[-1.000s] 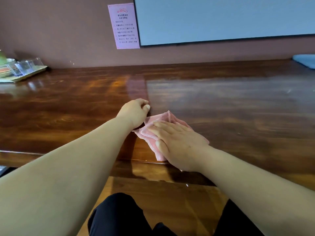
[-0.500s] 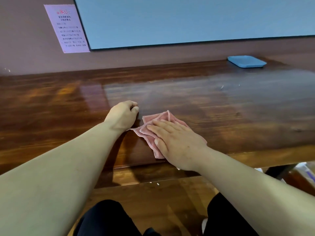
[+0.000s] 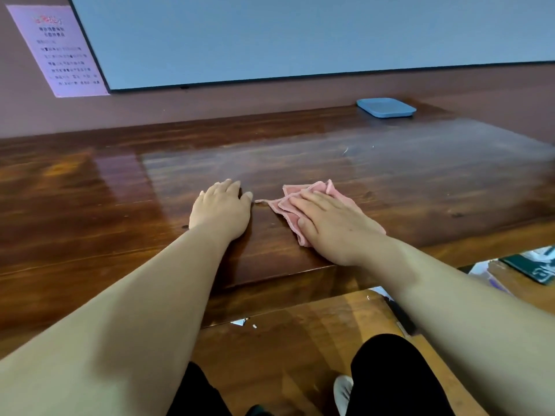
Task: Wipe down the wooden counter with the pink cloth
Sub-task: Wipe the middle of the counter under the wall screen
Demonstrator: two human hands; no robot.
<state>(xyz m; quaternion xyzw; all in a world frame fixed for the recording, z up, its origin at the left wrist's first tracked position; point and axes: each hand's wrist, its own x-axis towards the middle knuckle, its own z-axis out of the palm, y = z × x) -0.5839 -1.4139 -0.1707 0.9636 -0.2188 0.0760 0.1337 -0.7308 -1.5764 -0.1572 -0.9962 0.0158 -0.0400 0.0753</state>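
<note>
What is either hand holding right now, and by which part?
Nothing is gripped. The right hand lies flat on the pink cloth, straight fingers pressing its middle to the wooden counter. The left hand rests bare on the wood.

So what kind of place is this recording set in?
Probably a shop or reception-style service counter, though that's a guess. A long glossy wooden counter runs along the wall, a pink printed notice is posted beside a large framed board, and a blue tray sits at the back.
</note>
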